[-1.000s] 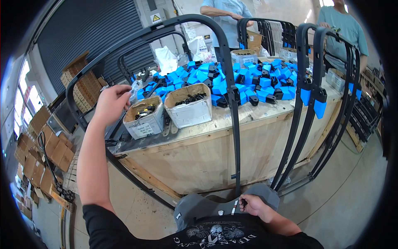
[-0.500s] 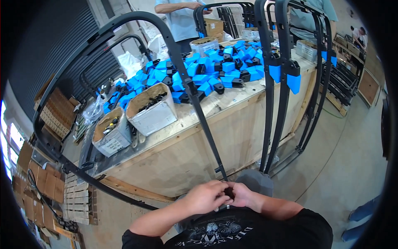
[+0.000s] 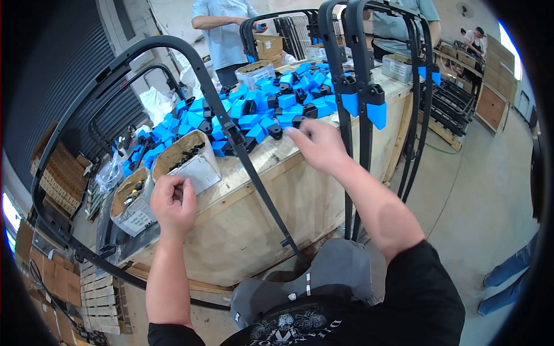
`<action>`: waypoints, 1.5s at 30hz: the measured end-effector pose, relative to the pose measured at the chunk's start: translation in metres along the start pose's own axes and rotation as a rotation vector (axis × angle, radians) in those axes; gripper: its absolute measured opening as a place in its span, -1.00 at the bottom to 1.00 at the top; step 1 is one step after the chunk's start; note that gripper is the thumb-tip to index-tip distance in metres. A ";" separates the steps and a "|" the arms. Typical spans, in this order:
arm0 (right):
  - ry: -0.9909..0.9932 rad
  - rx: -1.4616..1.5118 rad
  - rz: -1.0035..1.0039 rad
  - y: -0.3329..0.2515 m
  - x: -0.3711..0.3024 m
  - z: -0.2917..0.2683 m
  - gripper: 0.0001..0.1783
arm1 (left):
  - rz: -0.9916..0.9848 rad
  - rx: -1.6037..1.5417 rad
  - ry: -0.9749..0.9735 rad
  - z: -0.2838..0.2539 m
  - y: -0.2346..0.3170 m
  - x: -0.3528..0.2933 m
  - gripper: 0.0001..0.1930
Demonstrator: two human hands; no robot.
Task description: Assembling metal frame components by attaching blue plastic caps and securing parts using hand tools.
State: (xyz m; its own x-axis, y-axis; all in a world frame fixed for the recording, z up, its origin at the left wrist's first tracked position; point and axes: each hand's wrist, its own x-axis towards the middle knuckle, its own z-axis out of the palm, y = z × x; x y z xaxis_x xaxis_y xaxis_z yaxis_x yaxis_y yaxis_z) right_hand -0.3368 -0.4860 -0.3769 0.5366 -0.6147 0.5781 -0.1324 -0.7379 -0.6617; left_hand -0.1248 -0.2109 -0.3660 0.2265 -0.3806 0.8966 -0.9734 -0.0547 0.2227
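My left hand (image 3: 172,203) is raised in front of the near wall of a worn white box (image 3: 203,168) that holds small black parts. Its fingers are loosely curled, with the thumb apart and nothing visible in them. Over the table's near edge, my right hand (image 3: 321,145) reaches toward a heap of blue-and-black plastic pieces (image 3: 249,121). Thumb and forefinger are apart there; the other fingers are partly hidden. A large black tubular frame (image 3: 254,167) stands before me, its lower end down by my knees, and neither hand is on it.
Another white box (image 3: 134,214) with mixed small parts stands at the left. Upright black frames with blue-and-black pieces (image 3: 376,109) lean against the wooden table (image 3: 277,196) on the right. A person (image 3: 222,34) works across the table. Pallets and cartons (image 3: 60,274) lie at lower left.
My hands were together at the frame's lower end near my lap. They have parted: the left went up toward the white box, the right toward the blue-and-black heap. The view has shifted.
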 end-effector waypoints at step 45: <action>-0.404 -0.482 0.042 -0.043 0.062 -0.024 -0.43 | 0.159 0.104 -0.021 -0.011 0.001 0.004 -0.87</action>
State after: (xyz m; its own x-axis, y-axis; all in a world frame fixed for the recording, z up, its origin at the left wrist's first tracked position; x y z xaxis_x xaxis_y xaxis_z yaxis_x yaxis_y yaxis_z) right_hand -0.3182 -0.4988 -0.3006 0.7825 -0.5620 0.2680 -0.4707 -0.8158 -0.3361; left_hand -0.1245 -0.2023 -0.3576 0.0698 -0.4115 0.9087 -0.9955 -0.0870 0.0370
